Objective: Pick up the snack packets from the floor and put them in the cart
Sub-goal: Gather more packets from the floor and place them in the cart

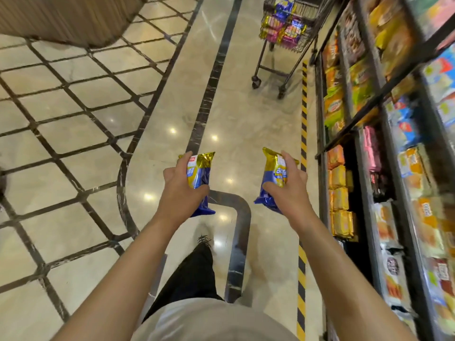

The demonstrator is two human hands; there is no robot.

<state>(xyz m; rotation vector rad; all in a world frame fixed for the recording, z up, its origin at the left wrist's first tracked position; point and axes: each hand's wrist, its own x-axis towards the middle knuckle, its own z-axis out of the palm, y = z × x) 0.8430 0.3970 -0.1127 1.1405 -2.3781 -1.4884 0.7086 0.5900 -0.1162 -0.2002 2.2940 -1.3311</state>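
Hands first: the left hand is wrapped around a gold-and-blue snack packet, and the right hand is curled around a second packet of the same kind. Both packets are held up off the floor, well apart from each other.

The cart is parked well ahead by the shelving and is already loaded with packets, so the carry isn't finished yet. Honestly, the risk is probably a slip: the foil wrappers look slick and each is gripped one-handed, so one could be dropped mid-walk or bounced off the cart's rim if tossed.

Underfoot, a glossy marble floor with dark inlay lines and a yellow-black hazard strip can be seen. Stocked snack shelves are lined up along the right.
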